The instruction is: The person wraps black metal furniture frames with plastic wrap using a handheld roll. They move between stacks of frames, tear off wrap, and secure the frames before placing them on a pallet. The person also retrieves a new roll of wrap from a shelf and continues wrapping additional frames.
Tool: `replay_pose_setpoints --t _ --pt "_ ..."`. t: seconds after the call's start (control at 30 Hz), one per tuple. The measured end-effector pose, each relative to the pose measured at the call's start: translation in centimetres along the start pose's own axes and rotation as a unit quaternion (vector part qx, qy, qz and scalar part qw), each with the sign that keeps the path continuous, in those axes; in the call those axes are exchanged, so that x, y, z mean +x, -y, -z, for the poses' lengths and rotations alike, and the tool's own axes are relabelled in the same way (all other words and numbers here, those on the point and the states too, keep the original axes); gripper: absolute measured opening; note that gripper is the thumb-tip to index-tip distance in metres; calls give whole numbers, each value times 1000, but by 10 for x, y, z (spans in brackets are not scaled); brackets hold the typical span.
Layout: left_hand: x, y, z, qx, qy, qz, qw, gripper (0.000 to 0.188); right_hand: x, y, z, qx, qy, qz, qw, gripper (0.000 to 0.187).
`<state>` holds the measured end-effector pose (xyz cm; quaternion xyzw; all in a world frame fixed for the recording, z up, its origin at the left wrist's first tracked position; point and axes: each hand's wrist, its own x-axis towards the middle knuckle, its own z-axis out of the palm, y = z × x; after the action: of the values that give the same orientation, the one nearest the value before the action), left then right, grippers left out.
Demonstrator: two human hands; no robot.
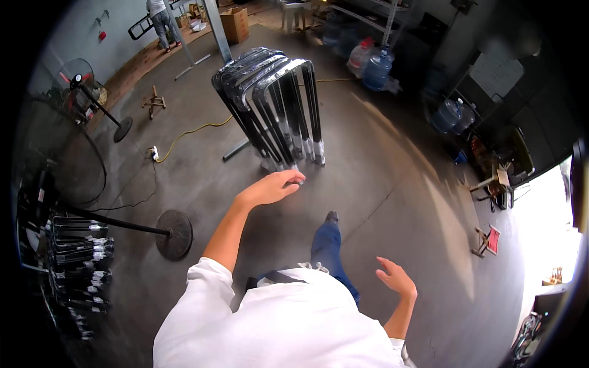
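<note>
A group of black U-shaped metal tube frames (265,80) stands on the floor ahead of me, curved ends up. Clear plastic wrap covers parts of their tops and lower ends. My left hand (273,187) is stretched forward just on the near side of their feet, apparently not touching them. Its fingers are curled towards the thumb, with a small pale bit at the fingertips that is too small to name. Low at my right side, my right hand (397,279) hangs over the floor, fingers loosely apart and nothing in it.
A fan's round base (173,235) and stacked black frames (80,245) are at left. A yellow cable (196,129) crosses the floor near a small wooden stool (153,101). Water jugs (377,70) stand far right; a red-topped stool (492,239) sits right. Another person (161,21) works far left.
</note>
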<state>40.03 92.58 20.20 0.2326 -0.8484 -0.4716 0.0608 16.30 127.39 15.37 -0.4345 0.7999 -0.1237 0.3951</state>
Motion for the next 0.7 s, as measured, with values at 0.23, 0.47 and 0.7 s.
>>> replay_pose_setpoints --t 0.23,0.47,0.7 --pt "160 70 44 -76 -34 103 991 29 214 3 183 -165 15 42 985 41" --pt "270 129 76 -390 -200 93 894 29 458 184 305 -255 51 341 904 37" --pt "403 253 89 -804 -493 -117 310 35 672 363 230 -202 73 569 794 49"
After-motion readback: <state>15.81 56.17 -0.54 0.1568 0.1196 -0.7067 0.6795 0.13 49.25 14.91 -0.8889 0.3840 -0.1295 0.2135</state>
